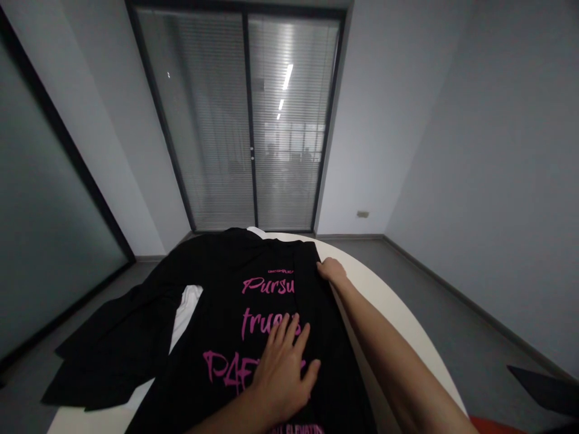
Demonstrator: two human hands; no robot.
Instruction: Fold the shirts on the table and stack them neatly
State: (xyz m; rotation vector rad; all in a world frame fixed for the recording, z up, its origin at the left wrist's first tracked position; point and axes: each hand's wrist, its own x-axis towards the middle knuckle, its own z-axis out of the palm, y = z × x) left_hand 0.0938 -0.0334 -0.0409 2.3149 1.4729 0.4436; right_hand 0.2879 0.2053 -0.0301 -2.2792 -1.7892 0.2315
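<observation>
Nearest, my left grip [283,367] lies flat and open, fingers spread, pressing on the pink lettering [266,284] of the black shirt [221,325] and holding nothing. That shirt is spread over the white surface [384,289], one sleeve [113,349] trailing left. Farther off, my right grip [332,269] rests on the shirt's far right edge; I cannot tell whether it pinches cloth.

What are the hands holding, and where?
The left hand lies flat on the black shirt, over the pink words, gripping nothing. The right hand touches the shirt's far right edge; whether its fingers pinch it cannot be told.
</observation>
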